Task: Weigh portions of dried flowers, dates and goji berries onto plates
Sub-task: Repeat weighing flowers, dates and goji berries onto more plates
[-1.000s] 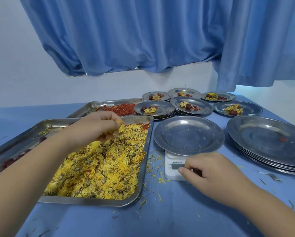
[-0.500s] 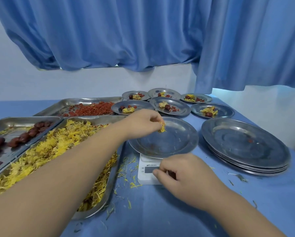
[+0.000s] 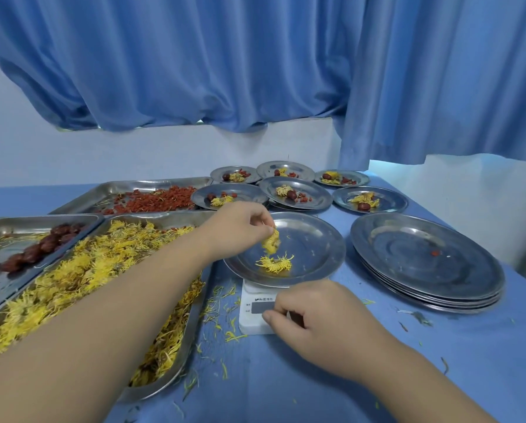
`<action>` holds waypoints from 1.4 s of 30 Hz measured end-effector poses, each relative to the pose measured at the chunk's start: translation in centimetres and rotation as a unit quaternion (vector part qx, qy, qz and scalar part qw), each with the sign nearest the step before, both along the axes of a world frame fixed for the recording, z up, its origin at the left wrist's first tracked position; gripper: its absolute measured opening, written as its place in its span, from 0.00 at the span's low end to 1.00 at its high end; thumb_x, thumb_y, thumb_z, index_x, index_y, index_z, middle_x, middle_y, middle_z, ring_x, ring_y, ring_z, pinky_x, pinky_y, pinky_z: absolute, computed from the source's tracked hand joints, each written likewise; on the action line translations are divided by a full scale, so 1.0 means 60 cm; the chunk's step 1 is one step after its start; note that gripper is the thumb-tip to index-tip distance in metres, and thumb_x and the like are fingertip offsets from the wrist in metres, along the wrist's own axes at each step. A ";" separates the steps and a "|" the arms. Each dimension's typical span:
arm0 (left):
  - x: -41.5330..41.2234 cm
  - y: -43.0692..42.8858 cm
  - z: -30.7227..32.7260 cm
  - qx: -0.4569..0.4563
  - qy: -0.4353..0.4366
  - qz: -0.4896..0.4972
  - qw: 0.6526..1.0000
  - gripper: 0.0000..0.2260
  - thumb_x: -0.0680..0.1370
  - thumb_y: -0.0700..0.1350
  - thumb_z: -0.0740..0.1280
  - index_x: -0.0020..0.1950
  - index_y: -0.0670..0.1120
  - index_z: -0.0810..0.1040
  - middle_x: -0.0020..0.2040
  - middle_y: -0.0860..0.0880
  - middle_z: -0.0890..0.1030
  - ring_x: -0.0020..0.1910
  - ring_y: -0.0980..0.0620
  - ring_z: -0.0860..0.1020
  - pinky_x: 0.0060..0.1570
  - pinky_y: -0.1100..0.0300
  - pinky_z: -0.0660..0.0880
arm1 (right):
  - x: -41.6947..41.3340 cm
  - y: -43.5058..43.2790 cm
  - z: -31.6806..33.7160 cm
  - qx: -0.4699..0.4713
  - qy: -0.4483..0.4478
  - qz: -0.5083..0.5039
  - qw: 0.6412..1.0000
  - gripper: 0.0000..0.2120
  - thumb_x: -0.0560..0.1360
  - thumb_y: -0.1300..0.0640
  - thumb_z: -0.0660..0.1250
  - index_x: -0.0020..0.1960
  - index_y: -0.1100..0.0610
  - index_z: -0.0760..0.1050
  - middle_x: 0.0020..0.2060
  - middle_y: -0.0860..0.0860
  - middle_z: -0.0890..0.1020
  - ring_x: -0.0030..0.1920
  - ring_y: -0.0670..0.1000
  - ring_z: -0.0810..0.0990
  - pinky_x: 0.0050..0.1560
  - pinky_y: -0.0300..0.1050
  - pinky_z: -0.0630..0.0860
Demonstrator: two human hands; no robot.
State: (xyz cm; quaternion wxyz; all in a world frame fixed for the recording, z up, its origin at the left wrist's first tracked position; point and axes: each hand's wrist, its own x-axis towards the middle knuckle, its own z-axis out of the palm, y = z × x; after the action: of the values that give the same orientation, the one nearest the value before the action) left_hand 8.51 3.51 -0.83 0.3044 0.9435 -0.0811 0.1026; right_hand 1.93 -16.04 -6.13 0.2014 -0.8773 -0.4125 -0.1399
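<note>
Since half a second ago, your left hand (image 3: 240,227) has dropped one dried flower (image 3: 275,263) onto the plate (image 3: 316,239) on the scale (image 3: 251,300), mid-frame, and pinches a second flower (image 3: 271,242) above it. Your right hand (image 3: 319,322) rests curled on the scale's front, holding nothing. Six portioned plates (image 3: 313,193) sit upper centre; the bare stack (image 3: 408,254) at right awaits. Trays (image 3: 42,218) at left hold loose flowers (image 3: 87,270), dates (image 3: 32,254) and goji berries (image 3: 152,199).

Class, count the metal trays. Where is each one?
3: the goji berry tray at the back, the date tray at the left edge, the flower tray nearest the camera. None looks hidden.
</note>
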 end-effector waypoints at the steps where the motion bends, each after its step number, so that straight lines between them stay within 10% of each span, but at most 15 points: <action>1: 0.000 -0.004 -0.001 -0.003 0.008 -0.002 1.000 0.03 0.76 0.47 0.68 0.45 0.55 0.81 0.43 0.54 0.83 0.44 0.56 0.81 0.51 0.54 0.79 | 0.000 0.000 0.001 0.001 0.000 0.000 1.000 0.20 0.76 0.42 0.56 0.37 0.58 0.69 0.30 0.51 0.73 0.35 0.51 0.70 0.36 0.49 0.71; 25: -0.133 0.150 0.017 -0.162 0.050 0.054 0.984 0.08 0.80 0.45 0.64 0.52 0.55 0.82 0.48 0.58 0.84 0.45 0.57 0.84 0.44 0.60 0.79 | -0.012 0.033 0.011 0.136 0.004 -0.004 0.991 0.14 0.76 0.51 0.65 0.32 0.47 0.70 0.27 0.43 0.72 0.34 0.45 0.72 0.34 0.40 0.69; 36: -0.232 0.420 0.043 0.037 0.052 0.281 0.958 0.08 0.80 0.50 0.62 0.46 0.51 0.79 0.38 0.53 0.83 0.34 0.48 0.77 0.31 0.60 0.74 | -0.050 0.158 0.008 0.143 0.013 0.013 0.989 0.06 0.76 0.51 0.63 0.43 0.48 0.78 0.36 0.42 0.76 0.40 0.42 0.75 0.40 0.44 0.75; 42: -0.269 0.504 -0.012 0.151 0.146 0.334 0.919 0.09 0.80 0.45 0.62 0.55 0.47 0.81 0.57 0.47 0.81 0.55 0.48 0.76 0.59 0.54 0.70 | -0.062 0.143 -0.004 0.118 0.002 0.027 0.993 0.06 0.74 0.55 0.68 0.39 0.48 0.77 0.32 0.39 0.73 0.38 0.43 0.74 0.35 0.40 0.72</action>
State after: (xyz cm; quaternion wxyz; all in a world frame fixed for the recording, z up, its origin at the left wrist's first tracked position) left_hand -7.65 33.74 -1.58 0.1147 0.9549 0.2698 0.0464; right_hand -1.78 -7.44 -6.39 0.3078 -0.8362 -0.4166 -0.1804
